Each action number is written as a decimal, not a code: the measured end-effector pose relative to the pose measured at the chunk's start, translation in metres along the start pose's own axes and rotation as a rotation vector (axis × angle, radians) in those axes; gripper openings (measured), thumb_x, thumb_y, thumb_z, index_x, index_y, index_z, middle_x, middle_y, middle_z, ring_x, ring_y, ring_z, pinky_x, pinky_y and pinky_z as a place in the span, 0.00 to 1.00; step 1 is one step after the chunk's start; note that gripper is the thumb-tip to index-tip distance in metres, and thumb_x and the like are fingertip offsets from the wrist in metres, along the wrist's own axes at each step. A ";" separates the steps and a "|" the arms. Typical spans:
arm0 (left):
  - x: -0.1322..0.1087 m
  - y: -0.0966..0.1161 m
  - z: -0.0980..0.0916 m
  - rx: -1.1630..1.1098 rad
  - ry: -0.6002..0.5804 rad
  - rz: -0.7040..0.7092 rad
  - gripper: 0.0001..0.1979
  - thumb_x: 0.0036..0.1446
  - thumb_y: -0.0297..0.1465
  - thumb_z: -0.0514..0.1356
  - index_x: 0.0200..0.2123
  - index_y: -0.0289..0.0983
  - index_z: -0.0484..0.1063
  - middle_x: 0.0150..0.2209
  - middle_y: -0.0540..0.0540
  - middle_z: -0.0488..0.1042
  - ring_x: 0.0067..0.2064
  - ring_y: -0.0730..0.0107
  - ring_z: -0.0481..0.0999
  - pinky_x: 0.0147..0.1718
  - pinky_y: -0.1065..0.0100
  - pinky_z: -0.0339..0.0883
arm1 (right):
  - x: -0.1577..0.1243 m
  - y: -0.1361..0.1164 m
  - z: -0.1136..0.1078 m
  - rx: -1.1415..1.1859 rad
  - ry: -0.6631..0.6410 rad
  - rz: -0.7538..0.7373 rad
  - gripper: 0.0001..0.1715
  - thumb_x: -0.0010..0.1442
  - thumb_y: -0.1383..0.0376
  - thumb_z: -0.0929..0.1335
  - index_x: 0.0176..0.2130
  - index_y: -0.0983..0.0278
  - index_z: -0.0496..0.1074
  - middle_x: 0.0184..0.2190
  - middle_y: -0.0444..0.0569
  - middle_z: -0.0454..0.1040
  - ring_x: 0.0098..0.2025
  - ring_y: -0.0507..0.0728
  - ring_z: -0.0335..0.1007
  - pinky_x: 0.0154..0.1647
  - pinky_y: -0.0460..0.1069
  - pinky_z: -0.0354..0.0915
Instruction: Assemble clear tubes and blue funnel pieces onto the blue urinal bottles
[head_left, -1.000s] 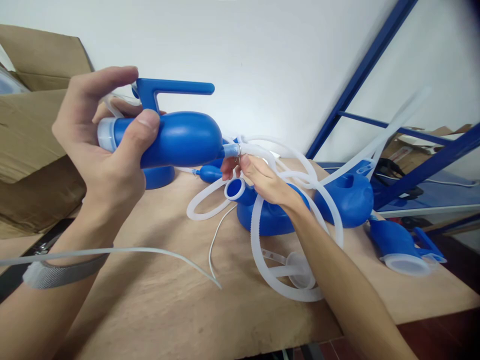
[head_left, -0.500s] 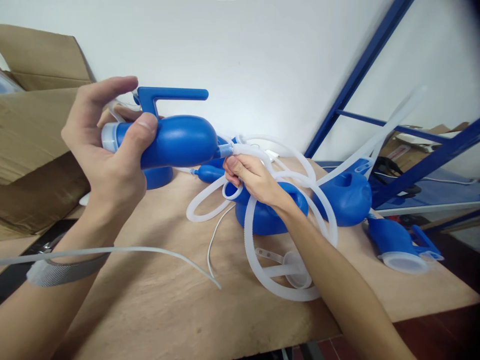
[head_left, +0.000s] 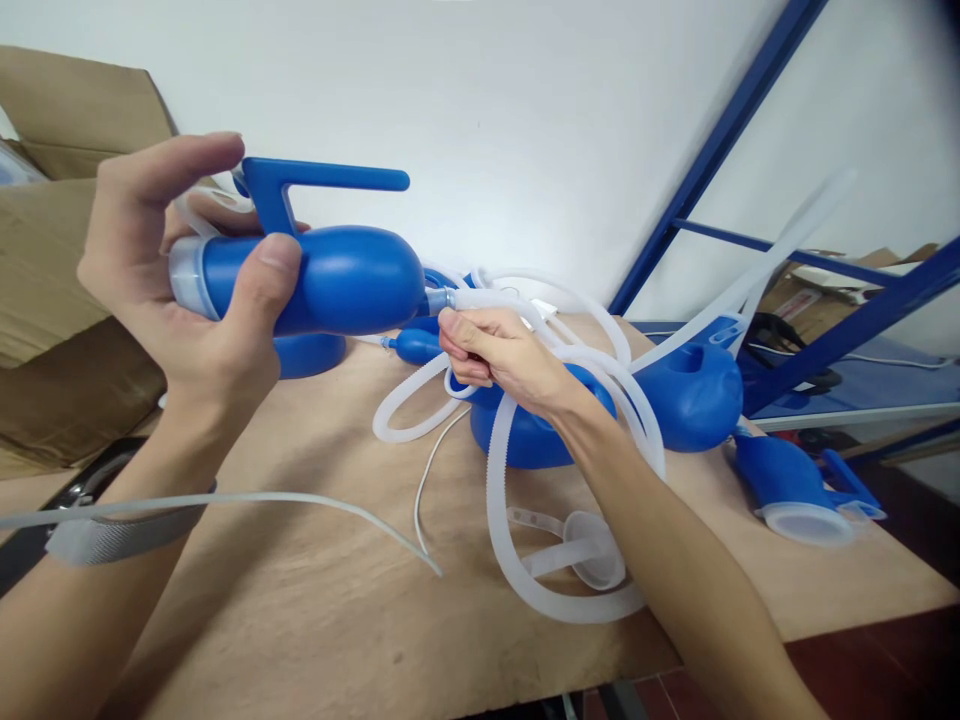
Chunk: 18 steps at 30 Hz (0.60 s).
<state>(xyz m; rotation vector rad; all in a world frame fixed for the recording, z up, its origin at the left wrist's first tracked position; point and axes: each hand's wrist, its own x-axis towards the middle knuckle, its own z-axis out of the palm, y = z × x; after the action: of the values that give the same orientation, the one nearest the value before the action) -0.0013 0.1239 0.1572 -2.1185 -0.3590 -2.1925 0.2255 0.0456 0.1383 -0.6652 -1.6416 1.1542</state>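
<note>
My left hand (head_left: 202, 250) is wrapped round a blue plastic urinal head (head_left: 352, 275), held sideways above the table. A translucent cap (head_left: 191, 277) covers its left end, and a straight handle (head_left: 337, 177) stands on top. From its right end a narrow nozzle (head_left: 435, 300) meets a translucent corrugated hose (head_left: 491, 298). My right hand (head_left: 502, 355) pinches the hose just beside that joint. The hose loops down over a blue urinal bottle (head_left: 517, 440), partly hidden behind my right hand and forearm. Below lies a translucent lid with a strap (head_left: 596, 550).
Another blue bottle (head_left: 690, 400) and a capped blue urinal head (head_left: 780, 480) are at the right of the wooden table (head_left: 337, 600). A thin white cable (head_left: 300, 500) crosses in front. Cardboard boxes (head_left: 67, 260) stand left; a blue metal rack (head_left: 697, 180) rises right.
My left hand has shifted left with the urinal head, which now tilts slightly. My right hand has followed a little to the left, drawing the hose along; its lower loop hangs somewhat lower.
</note>
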 end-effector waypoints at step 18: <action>0.004 0.004 -0.003 0.052 -0.134 -0.004 0.29 0.61 0.51 0.63 0.60 0.44 0.72 0.53 0.52 0.75 0.50 0.60 0.83 0.51 0.53 0.73 | 0.002 0.003 0.001 -0.113 0.059 0.028 0.32 0.69 0.43 0.67 0.26 0.62 0.58 0.22 0.38 0.55 0.23 0.47 0.50 0.21 0.43 0.49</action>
<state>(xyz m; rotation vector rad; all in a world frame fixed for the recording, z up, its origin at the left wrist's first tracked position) -0.0039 0.1196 0.1616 -2.2442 -0.4245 -2.0259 0.2230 0.0484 0.1362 -0.7897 -1.6615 1.0577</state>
